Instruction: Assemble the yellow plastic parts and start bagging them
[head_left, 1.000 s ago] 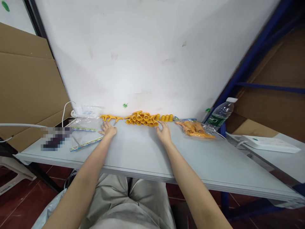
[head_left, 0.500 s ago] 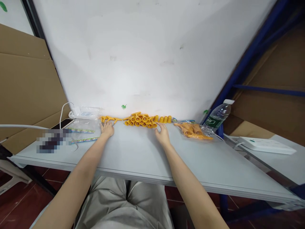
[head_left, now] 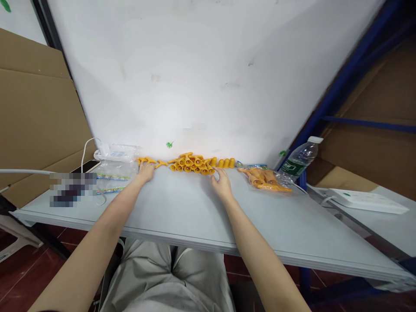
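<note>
My left hand (head_left: 147,172) lies at the left end of the row, its stretched fingers against small yellow forked plastic pieces (head_left: 147,160); the fingertips are partly hidden, and I see nothing lifted in them. My right hand (head_left: 222,183) is open, thumb and fingers apart, at the right edge of a stacked pile of yellow horn-shaped plastic pieces (head_left: 188,163). The wide hollow mouths of the pile face me. Just right of the pile, several yellow cup-shaped pieces (head_left: 226,163) stand in a row against the white wall.
A clear bag of yellow pieces (head_left: 264,178) and a water bottle (head_left: 300,158) are at the right. A white power strip (head_left: 367,200) lies beyond. On the left are clear packaging (head_left: 118,167), a phone (head_left: 87,167), a white cable (head_left: 83,154) and a cardboard box (head_left: 35,117).
My left hand has shifted slightly left along the forked pieces, uncovering one on its right side. My right hand stays beside the pile. The view has turned a little.
</note>
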Motion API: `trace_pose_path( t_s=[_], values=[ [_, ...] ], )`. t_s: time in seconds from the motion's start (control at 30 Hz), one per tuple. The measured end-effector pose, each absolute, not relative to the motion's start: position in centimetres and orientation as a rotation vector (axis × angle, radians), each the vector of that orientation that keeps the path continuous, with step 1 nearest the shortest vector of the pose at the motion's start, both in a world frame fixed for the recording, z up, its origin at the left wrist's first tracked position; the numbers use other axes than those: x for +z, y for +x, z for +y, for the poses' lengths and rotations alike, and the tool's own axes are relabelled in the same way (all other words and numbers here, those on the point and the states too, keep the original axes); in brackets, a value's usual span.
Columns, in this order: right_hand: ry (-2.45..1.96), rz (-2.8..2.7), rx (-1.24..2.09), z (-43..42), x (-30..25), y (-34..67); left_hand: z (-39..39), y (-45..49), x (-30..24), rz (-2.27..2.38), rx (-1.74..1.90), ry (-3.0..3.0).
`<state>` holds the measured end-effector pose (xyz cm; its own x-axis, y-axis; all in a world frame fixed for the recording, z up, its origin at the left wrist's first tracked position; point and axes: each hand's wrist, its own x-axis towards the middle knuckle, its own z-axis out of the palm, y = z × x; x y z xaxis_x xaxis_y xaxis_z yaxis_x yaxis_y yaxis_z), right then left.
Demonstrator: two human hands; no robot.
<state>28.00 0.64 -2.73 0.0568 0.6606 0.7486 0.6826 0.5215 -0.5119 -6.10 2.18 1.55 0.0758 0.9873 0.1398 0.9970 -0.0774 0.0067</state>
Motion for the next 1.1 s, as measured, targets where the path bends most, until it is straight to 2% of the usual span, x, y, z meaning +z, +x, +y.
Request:
trace_pose_path(
  t_s=[0.53, 0.97, 1.1],
  values=[
    [-1.164, -1.651, 0.005, 0.5, -2.6, 27.9, -0.2, -8.2, 3.6, -1.997, -0.148, -2.541],
    [-1.167, -1.644, 0.021, 0.6, -2.6, 27.8, -0.4, -6.1, 2.6, -1.975, -0.509, -2.922],
    [-1.170, -1.631, -0.001, 0.7, -2.8, 27.8, 0.3, -5.7, 2.6, -2.002, -0.585, -2.811]
  ],
)
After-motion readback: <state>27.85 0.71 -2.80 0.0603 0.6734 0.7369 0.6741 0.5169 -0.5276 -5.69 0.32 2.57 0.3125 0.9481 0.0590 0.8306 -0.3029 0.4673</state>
